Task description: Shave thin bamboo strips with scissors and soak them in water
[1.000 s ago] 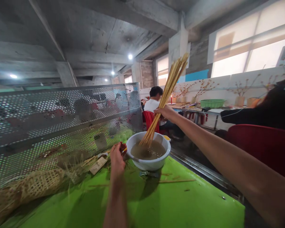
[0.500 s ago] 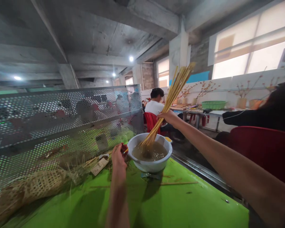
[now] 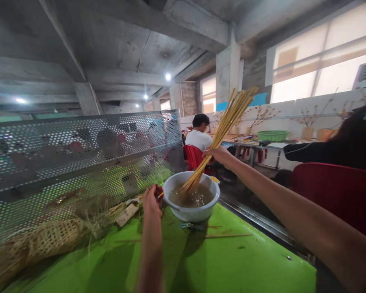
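The strips slant up to the right in a bundle, lower ends in the cloudy water of the basin. The right hand has its grip clamped around them above the rim. The left hand is at the basin's left side, fingers curled; whether its grip is closed on anything, I cannot tell. The basin stands on the green table. Farther left, wickerwork lies by a perforated screen.

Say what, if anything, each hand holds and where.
The right hand grips a bundle of thin strips around its middle; for the left hand, I can't tell.
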The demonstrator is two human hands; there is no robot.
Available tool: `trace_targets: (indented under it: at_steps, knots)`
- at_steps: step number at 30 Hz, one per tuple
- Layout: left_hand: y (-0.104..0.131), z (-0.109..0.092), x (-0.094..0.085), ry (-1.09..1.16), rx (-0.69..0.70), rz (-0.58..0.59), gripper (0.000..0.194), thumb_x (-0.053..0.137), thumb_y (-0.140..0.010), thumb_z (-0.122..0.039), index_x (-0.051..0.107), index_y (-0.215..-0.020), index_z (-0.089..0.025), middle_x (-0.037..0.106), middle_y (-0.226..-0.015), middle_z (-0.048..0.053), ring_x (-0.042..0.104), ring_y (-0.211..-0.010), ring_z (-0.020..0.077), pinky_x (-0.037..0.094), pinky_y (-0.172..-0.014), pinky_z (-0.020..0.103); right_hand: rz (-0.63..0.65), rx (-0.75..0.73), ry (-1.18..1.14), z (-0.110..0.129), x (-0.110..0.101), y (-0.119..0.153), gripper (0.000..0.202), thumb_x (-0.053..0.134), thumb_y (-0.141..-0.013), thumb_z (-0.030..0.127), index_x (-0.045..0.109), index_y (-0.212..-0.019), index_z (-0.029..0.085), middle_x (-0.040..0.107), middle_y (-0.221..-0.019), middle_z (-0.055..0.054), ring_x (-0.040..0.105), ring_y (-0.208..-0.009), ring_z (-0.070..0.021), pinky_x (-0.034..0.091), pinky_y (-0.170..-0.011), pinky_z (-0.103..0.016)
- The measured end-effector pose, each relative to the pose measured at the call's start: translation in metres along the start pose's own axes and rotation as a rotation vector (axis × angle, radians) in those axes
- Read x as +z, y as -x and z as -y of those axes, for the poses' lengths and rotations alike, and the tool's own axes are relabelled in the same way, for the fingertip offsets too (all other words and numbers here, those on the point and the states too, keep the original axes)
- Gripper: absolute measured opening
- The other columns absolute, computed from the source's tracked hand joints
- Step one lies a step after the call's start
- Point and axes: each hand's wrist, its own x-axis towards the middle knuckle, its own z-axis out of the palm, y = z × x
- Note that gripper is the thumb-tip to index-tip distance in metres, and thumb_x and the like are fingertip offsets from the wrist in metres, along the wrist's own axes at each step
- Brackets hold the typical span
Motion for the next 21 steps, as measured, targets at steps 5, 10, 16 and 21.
trace_targets:
  at_steps: [5,10,16,21]
  knots:
    - [0.000,0.000,0.001,-0.008,-0.008,0.009,0.017,0.068,-0.069,-0.031,0.060,-0.077,-0.019,0.064,-0.070,0.001,0.062,-0.064,0.0138,0.049,-0.064,0.027,0.051,0.037,0.024,-0.003,-0.006,0.004,0.010,0.071,-0.064,0.020,0.065,-0.058,0.015,0.065,-0.047,-0.002,0.058,-0.037,-0.0127,0.045,-0.034,-0.018]
    - [-0.003,0.000,0.001,-0.008,-0.040,-0.014,0.009,0.066,-0.073,-0.028,0.062,-0.075,-0.020,0.066,-0.071,0.003,0.062,-0.064,0.0143,0.049,-0.063,0.027,0.054,0.053,0.005,-0.005,-0.011,0.009,0.013,0.071,-0.065,0.022,0.063,-0.058,0.016,0.065,-0.046,-0.002,0.059,-0.039,-0.0138,0.048,-0.037,-0.020]
    - [-0.005,0.001,0.001,-0.020,-0.045,-0.012,0.006,0.062,-0.076,-0.025,0.063,-0.076,-0.020,0.065,-0.069,0.001,0.062,-0.063,0.0133,0.048,-0.059,0.025,0.033,0.043,-0.031,-0.007,-0.011,0.015,0.012,0.068,-0.069,0.023,0.063,-0.060,0.017,0.067,-0.050,-0.002,0.060,-0.042,-0.0135,0.050,-0.041,-0.021]
    - [-0.006,0.003,0.001,-0.019,-0.034,-0.014,0.005,0.062,-0.077,-0.025,0.062,-0.076,-0.020,0.065,-0.069,0.001,0.062,-0.063,0.0135,0.049,-0.061,0.026,0.000,0.036,-0.068,-0.009,-0.010,0.016,0.009,0.068,-0.067,0.020,0.063,-0.060,0.018,0.065,-0.048,0.000,0.058,-0.040,-0.0136,0.048,-0.038,-0.021]
